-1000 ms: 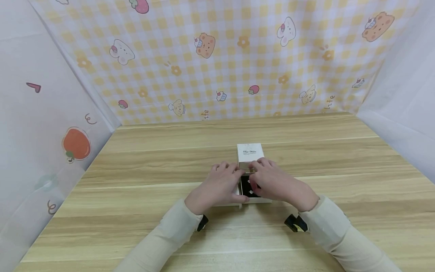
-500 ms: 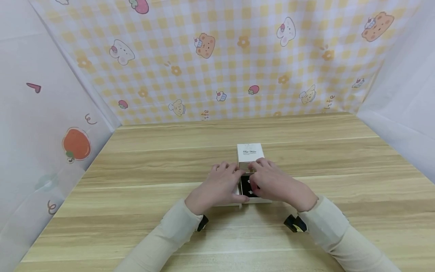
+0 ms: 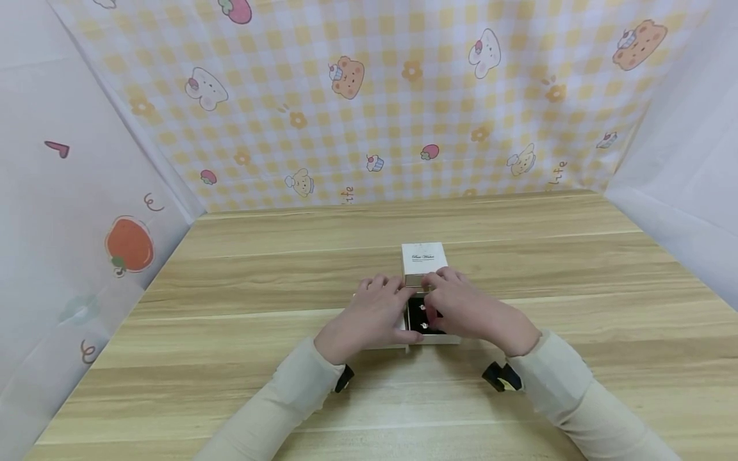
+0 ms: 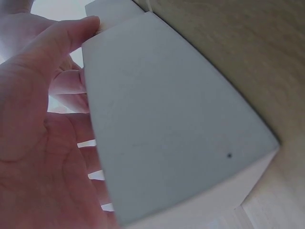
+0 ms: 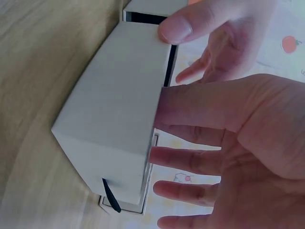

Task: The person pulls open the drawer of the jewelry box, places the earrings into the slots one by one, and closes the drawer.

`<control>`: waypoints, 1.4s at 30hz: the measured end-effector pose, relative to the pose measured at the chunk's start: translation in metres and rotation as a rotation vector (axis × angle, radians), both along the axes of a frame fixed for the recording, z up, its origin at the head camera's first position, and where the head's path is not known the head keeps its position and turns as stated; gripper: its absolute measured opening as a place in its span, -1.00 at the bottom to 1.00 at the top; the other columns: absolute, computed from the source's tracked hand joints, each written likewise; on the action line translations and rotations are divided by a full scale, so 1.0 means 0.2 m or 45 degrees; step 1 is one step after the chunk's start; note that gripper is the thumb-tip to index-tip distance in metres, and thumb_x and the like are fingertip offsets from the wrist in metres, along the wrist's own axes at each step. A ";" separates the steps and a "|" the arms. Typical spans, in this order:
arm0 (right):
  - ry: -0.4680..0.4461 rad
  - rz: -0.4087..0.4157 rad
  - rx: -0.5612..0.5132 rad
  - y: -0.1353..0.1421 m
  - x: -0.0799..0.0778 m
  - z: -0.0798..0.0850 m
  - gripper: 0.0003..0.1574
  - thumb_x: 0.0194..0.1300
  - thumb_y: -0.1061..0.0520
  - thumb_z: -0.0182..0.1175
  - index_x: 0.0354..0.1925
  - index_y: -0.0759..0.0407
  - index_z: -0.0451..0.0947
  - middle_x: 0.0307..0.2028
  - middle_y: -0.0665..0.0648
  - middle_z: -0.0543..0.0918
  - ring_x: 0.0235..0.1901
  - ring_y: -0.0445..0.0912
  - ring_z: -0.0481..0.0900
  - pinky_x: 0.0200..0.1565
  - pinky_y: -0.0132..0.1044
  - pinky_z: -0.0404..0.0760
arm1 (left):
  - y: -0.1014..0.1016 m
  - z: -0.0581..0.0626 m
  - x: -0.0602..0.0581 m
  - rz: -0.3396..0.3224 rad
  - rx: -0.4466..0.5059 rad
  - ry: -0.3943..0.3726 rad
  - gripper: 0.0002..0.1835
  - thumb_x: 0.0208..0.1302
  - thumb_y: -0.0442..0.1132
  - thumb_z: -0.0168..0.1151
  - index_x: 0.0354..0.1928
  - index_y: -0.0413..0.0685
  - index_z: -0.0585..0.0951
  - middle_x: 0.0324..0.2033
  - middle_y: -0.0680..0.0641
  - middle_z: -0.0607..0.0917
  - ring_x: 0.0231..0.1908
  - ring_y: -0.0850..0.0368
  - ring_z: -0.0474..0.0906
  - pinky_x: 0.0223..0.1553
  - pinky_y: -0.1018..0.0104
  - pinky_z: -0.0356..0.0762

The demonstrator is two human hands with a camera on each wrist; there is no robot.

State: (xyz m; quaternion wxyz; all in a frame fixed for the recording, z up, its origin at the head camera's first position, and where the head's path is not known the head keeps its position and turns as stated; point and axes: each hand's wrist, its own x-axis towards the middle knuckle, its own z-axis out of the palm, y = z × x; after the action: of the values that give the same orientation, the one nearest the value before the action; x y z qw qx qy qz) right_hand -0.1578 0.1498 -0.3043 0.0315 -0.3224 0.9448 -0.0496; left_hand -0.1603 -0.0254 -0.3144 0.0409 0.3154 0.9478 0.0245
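Note:
A white jewelry box stands open on the table, its black insert carrying small sparkling stud earrings. My right hand reaches into it with thumb and index finger; the fingertips are hidden by the wall in the right wrist view, and I cannot tell what they pinch. The other right fingers extend past the far side. To the left stands a second white box part, spanned by my left hand. The left thumb presses the open box's near rim, with the left fingers behind.
A white lid-like box printed "Best Wishes" stands just behind. A black ribbon tab sticks out of the open box's right side. The wooden table ends at a checked curtain.
Both hands keep nearly the same place. My right fingertips shift very slightly in the black insert, and the two visible earrings show a little more plainly.

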 end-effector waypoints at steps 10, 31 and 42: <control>0.073 0.009 -0.015 -0.01 -0.01 0.00 -0.85 0.11 0.15 0.29 -0.57 0.01 0.58 0.02 0.20 0.52 0.07 0.15 0.38 0.12 0.14 0.32 | 0.00 0.00 0.00 0.003 -0.003 0.000 -0.21 0.03 0.34 0.19 0.24 0.04 0.41 0.10 0.00 0.44 0.13 -0.03 0.31 0.21 -0.03 0.21; -0.004 -0.021 -0.053 0.02 -0.02 0.03 -0.77 0.12 0.05 0.31 -0.25 0.08 0.54 -0.02 0.15 0.52 0.03 0.14 0.40 0.12 0.13 0.29 | 0.00 0.00 0.01 -0.008 -0.020 0.013 -0.21 0.03 0.36 0.18 0.23 0.05 0.41 0.11 -0.01 0.44 0.14 -0.03 0.32 0.21 -0.03 0.21; -0.248 -0.117 -0.033 0.09 -0.03 0.09 -0.15 0.04 -0.16 0.35 0.19 0.20 0.34 0.09 0.21 0.46 0.11 0.16 0.37 0.13 0.11 0.33 | -0.01 0.00 0.00 -0.019 -0.024 0.018 -0.17 0.02 0.34 0.19 0.27 0.04 0.35 0.14 -0.02 0.43 0.15 -0.03 0.31 0.22 -0.03 0.20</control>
State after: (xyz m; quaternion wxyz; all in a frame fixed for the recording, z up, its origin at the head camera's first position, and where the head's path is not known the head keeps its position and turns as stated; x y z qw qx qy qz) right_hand -0.1639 0.1673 -0.2872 0.1166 -0.2726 0.9504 -0.0943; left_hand -0.1602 -0.0279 -0.3141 0.0376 0.3223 0.9458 0.0129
